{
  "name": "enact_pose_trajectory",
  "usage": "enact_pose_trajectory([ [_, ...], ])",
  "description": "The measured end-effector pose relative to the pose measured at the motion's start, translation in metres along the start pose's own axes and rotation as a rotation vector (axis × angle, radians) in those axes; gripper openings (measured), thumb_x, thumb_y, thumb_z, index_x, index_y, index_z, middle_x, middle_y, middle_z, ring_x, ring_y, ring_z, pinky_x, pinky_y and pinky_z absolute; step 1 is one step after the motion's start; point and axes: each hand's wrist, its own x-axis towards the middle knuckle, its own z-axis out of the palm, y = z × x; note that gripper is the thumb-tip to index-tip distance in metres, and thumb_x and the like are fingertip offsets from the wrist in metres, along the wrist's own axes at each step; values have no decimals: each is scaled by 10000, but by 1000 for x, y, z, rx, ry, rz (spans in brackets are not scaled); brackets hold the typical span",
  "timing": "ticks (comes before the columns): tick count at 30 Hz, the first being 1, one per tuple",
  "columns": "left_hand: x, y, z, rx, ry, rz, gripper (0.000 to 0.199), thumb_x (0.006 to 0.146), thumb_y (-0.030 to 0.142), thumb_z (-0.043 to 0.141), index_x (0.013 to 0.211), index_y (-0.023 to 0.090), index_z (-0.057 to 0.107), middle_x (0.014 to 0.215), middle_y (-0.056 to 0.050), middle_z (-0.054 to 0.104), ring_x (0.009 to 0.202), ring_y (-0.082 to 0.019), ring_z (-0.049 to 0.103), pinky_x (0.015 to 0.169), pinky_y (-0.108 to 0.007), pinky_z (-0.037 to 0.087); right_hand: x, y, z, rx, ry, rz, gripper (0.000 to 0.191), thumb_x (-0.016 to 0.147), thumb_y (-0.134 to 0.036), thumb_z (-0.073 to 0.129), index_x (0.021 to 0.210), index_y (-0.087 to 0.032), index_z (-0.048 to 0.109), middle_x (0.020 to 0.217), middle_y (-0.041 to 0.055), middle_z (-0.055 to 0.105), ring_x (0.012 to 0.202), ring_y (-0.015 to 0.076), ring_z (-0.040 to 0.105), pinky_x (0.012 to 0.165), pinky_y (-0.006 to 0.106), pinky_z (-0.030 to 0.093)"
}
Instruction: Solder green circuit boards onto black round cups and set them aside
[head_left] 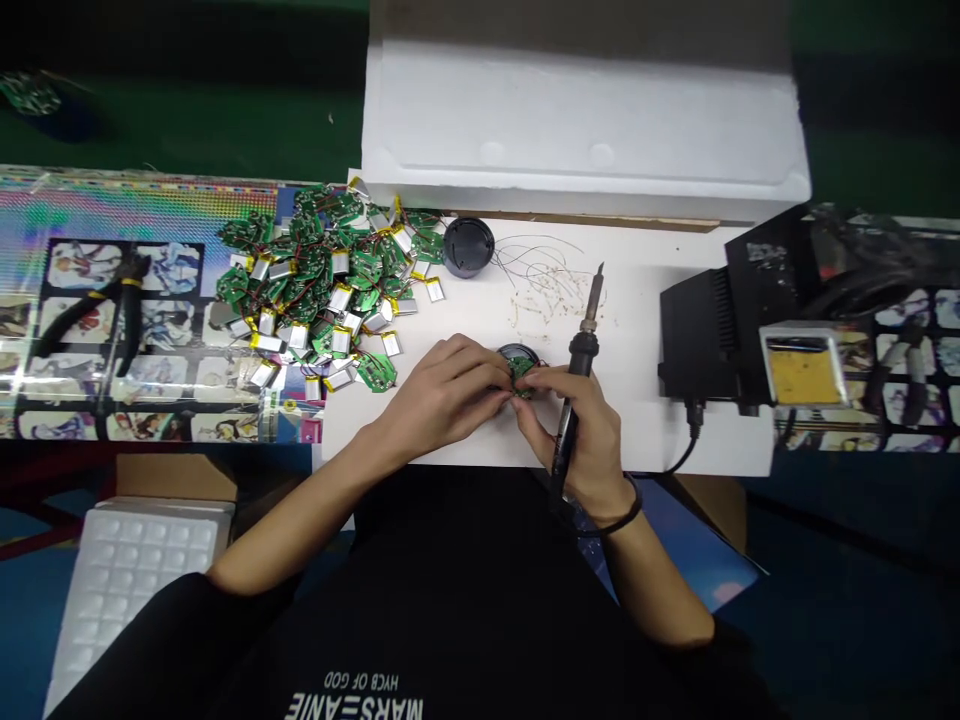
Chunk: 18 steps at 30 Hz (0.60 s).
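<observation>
My left hand [461, 388] and my right hand [581, 420] meet at a small green circuit board [519, 372], with fingers of both pinched on its edges. Behind the board shows part of a round black housing [517, 352]; how far the board sits inside it is hidden by my fingers. A black soldering iron [583, 345] also rests in my right hand, held between the fingers with its tip pointing up and away from the board. Left of my hands lies a heap of green circuit boards [367, 265] wired to silver battery cells [340, 340].
Another round black housing [468, 248] stands behind, near thin wires [536, 260] and scattered brown bits. A black soldering station [701, 330] with a yellow sponge [802, 375] is at right. A white foam box [585, 120] borders the back; pliers [124, 290] lie far left.
</observation>
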Motion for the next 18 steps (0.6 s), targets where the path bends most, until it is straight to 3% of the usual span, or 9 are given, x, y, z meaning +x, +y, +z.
enact_pose_trajectory([
  [5,2,1,0,-57,15,-6,19,1057,176,672,1076,174,669,1093,-82,752,1029,-200,642,965,-371,528,-2,1,4,-33,6,13,324,980,-104,725,1244,-265,628,1049,34,782,888,207,724,852,417,628],
  [13,-2,-4,3,68,-37,55,88,1064,194,669,1151,188,685,1215,-82,771,1079,-230,628,979,-417,524,-1,15,-5,-38,-54,-38,358,982,-141,730,1296,-268,613,1100,51,786,961,229,749,852,407,648],
  [15,1,-3,-1,80,-91,40,81,1084,212,632,1134,186,691,1212,-79,777,1090,-233,633,978,-417,528,-1,14,-10,1,-52,-8,373,967,-165,758,1302,-265,628,1130,59,790,1011,237,764,884,414,653],
  [18,8,-1,-8,37,-162,14,123,1108,228,585,1116,175,696,1212,-92,774,1094,-233,638,984,-409,530,-3,6,-19,138,47,124,197,1027,-233,684,1223,-256,685,1055,47,807,948,223,785,863,404,647],
])
